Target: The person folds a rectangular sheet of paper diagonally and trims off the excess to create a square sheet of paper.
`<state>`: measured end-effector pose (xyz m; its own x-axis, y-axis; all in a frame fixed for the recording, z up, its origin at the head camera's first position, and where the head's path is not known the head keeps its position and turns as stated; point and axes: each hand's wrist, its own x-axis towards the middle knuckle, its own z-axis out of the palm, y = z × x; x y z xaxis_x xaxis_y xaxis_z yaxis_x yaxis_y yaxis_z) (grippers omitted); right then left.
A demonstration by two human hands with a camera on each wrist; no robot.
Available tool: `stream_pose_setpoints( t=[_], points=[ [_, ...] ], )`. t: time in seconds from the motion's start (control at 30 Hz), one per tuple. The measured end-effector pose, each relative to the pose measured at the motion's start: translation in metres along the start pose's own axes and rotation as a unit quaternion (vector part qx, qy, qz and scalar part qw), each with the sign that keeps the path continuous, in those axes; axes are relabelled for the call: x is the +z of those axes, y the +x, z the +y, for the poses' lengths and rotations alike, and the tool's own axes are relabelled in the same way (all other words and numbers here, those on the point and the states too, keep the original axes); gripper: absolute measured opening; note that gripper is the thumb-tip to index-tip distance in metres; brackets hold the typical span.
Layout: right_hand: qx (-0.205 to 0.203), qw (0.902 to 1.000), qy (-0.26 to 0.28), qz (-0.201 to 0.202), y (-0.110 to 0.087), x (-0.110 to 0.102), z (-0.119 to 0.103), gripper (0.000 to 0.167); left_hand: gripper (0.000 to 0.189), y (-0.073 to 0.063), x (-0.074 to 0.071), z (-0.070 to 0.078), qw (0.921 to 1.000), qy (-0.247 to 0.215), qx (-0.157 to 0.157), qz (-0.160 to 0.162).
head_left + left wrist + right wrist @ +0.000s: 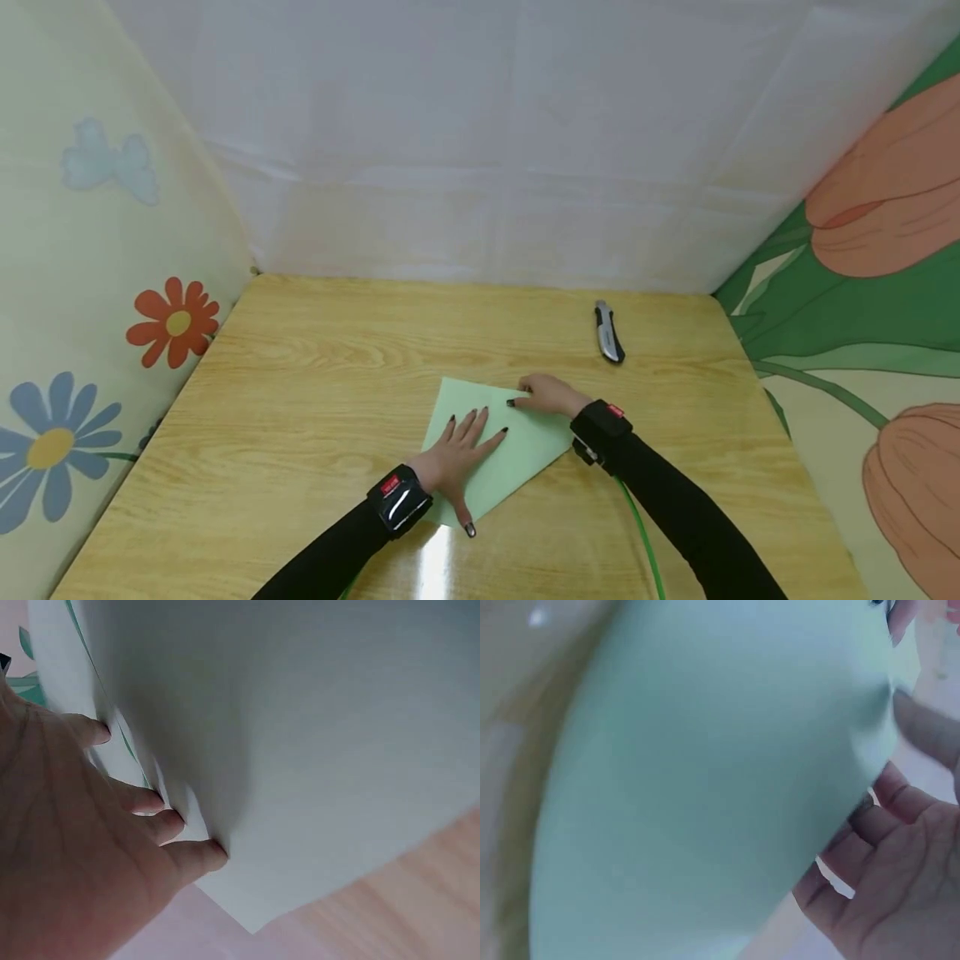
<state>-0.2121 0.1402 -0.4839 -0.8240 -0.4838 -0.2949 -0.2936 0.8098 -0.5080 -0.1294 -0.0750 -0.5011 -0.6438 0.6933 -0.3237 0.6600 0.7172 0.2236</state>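
Note:
A light green sheet of paper lies on the wooden table in front of me and looks folded over. My left hand rests on its left part with the fingers spread and the thumb pointing toward the near edge. In the left wrist view, those fingertips press on the paper beside a thin green line. At the far right edge, my right hand pinches the sheet. The right wrist view shows the thumb on top of the paper and the other fingers at or under its edge, partly hidden.
A utility knife with a grey and black handle lies at the back right of the wooden table. A white sheet hangs behind the table, and flower-printed panels stand at both sides. Green cables run along both forearms.

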Motion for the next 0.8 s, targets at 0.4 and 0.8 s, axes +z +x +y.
stream_pose_setpoints(
  t=[0.4,0.8],
  points=[
    [-0.115,0.9846,0.11,0.073,-0.018,-0.002,-0.003,0.008,0.115,-0.021,-0.03,-0.045,0.9399,-0.207,-0.083,0.259],
    [-0.077,0.9522,0.23,0.186,-0.046,-0.034,-0.025,0.015,0.044,-0.06,-0.057,-0.084,0.8925,-0.416,0.021,0.172]
  ],
)
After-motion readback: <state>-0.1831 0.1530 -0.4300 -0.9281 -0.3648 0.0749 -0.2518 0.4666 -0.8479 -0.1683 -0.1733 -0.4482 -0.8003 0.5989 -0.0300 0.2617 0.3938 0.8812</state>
